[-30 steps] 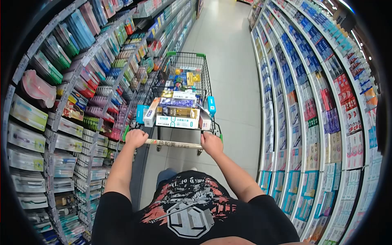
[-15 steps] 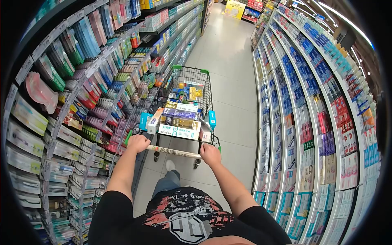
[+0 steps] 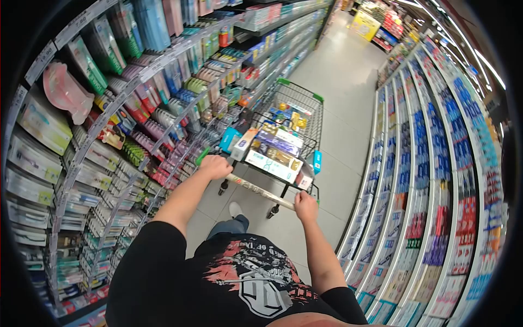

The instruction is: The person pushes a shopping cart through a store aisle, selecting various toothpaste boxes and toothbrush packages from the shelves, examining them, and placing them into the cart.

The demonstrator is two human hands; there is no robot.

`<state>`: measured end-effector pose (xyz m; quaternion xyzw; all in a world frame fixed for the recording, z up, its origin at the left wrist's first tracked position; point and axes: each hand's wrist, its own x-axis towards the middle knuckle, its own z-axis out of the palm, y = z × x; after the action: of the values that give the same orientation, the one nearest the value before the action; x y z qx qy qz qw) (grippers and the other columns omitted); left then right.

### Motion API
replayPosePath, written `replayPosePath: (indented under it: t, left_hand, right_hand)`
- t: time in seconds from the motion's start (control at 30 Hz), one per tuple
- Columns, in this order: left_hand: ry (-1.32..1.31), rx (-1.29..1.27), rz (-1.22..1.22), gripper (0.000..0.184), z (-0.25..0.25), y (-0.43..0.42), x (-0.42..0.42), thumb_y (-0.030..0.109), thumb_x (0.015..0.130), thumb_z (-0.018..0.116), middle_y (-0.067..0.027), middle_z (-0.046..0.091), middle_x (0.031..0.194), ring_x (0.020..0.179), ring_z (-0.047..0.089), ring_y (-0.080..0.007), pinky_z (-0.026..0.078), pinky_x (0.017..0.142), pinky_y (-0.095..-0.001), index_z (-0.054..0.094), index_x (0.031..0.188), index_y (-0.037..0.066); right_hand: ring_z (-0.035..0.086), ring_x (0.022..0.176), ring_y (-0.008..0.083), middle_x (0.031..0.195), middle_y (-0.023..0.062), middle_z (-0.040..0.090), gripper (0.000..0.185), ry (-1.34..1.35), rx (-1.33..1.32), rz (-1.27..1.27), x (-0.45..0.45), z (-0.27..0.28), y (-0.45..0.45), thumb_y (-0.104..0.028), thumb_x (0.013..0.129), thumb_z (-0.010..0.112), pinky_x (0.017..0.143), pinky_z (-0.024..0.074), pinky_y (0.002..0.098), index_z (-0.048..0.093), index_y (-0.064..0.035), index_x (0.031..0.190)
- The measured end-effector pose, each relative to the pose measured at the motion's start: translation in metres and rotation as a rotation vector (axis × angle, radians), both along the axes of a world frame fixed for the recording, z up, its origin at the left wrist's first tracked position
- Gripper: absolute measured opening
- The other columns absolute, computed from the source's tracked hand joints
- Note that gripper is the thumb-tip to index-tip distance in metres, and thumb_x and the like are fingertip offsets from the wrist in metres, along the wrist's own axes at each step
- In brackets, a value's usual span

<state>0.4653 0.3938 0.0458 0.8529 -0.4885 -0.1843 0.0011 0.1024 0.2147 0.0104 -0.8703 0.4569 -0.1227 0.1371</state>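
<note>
Shopping cart sits at twelve o'clock, its handle slanting. The left hand, at eleven, and the right hand, at one, both have fingers curled closed around it. The work in hand looks like steering; moving on would call for an even grip and clearance from the left rack, near at ten. Boxes crowd the basket's near end. Pale floor tiles stretch toward a yellow display at one; stocked shelves curve along three.
</note>
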Motion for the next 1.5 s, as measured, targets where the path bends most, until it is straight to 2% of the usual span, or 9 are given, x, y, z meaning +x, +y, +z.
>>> replayPosePath:
  t: [0.03,0.07,0.27,0.37,0.4,0.77,1.07,1.43,1.5]
  left_hand:
    - [0.004,-0.005,-0.003,0.049,0.0,-0.005,0.001,0.047,0.091,0.049,-0.0173,0.079,0.101,0.097,0.075,-0.0378,0.059,0.086,-0.0503,0.083,0.092,0.011]
    - [0.014,-0.084,0.009,0.046,-0.014,-0.011,0.006,0.045,0.089,0.054,-0.0185,0.078,0.09,0.088,0.075,-0.0391,0.059,0.081,-0.0509,0.082,0.086,0.009]
    - [0.037,-0.086,0.004,0.044,-0.017,-0.055,0.019,0.044,0.089,0.053,-0.0168,0.078,0.089,0.086,0.075,-0.0381,0.059,0.078,-0.0504,0.082,0.085,0.01]
    - [0.026,-0.126,-0.003,0.042,-0.023,-0.076,0.025,0.041,0.09,0.053,-0.016,0.077,0.084,0.081,0.074,-0.0379,0.058,0.075,-0.0509,0.081,0.08,0.011]
    - [0.026,-0.128,-0.005,0.042,-0.021,-0.083,0.028,0.041,0.09,0.053,-0.0157,0.076,0.083,0.08,0.074,-0.0379,0.058,0.075,-0.0511,0.081,0.079,0.011]
    - [0.033,-0.237,-0.058,0.043,-0.029,-0.147,0.056,0.039,0.091,0.055,-0.0157,0.073,0.073,0.07,0.072,-0.0382,0.057,0.07,-0.0512,0.078,0.071,0.008]
    - [0.032,-0.296,-0.101,0.048,-0.019,-0.203,0.071,0.039,0.093,0.054,-0.0173,0.073,0.072,0.07,0.072,-0.0379,0.057,0.074,-0.0499,0.077,0.069,0.006]
    - [0.058,-0.131,-0.177,0.056,-0.017,-0.283,0.075,0.044,0.099,0.047,-0.0169,0.077,0.082,0.082,0.075,-0.0354,0.055,0.083,-0.0486,0.08,0.077,0.006]
    - [0.066,-0.133,-0.228,0.06,-0.018,-0.291,0.075,0.051,0.101,0.047,-0.0163,0.077,0.082,0.081,0.074,-0.0372,0.055,0.082,-0.0502,0.081,0.078,0.008]
  right_hand:
    - [0.071,0.073,0.039,0.078,0.0169,0.072,0.031,0.018,0.018,-0.019,0.0,-0.001,-0.007,-0.033,0.097,0.064,0.068,0.0562,0.0524,0.067,-0.0068,0.079]
    - [0.071,0.072,0.0382,0.076,0.0162,0.072,0.031,-0.016,0.027,-0.003,0.001,0.0,-0.015,-0.033,0.096,0.066,0.068,0.056,0.0512,0.068,-0.0069,0.079]
    - [0.071,0.069,0.0328,0.073,0.0125,0.072,0.033,-0.021,0.113,0.064,0.012,0.011,-0.055,-0.038,0.092,0.073,0.066,0.0555,0.0449,0.072,-0.0076,0.081]
    - [0.071,0.072,0.0336,0.075,0.0127,0.073,0.034,0.051,0.104,0.026,0.02,0.006,-0.075,-0.04,0.093,0.071,0.068,0.0559,0.0465,0.074,-0.0078,0.082]
    - [0.074,0.081,0.0357,0.086,0.0139,0.076,0.037,0.139,0.125,0.04,0.022,0.007,-0.083,-0.046,0.097,0.064,0.073,0.0574,0.0488,0.075,-0.0114,0.089]
    - [0.071,0.082,0.0382,0.087,0.015,0.075,0.037,0.206,0.146,0.023,0.04,0.0,-0.138,-0.043,0.098,0.061,0.074,0.0555,0.0512,0.075,-0.0095,0.089]
    - [0.069,0.08,0.0436,0.083,0.0217,0.071,0.036,0.149,0.112,0.015,0.055,0.006,-0.182,-0.036,0.097,0.062,0.074,0.0538,0.054,0.069,-0.0039,0.084]
    - [0.07,0.083,0.0421,0.086,0.0189,0.072,0.036,0.228,0.045,-0.023,0.053,-0.002,-0.26,-0.037,0.098,0.056,0.074,0.054,0.0557,0.07,-0.0067,0.086]
    - [0.07,0.083,0.0416,0.087,0.0184,0.072,0.035,0.23,0.034,-0.026,0.051,-0.002,-0.273,-0.037,0.098,0.056,0.075,0.0543,0.0549,0.07,-0.007,0.085]
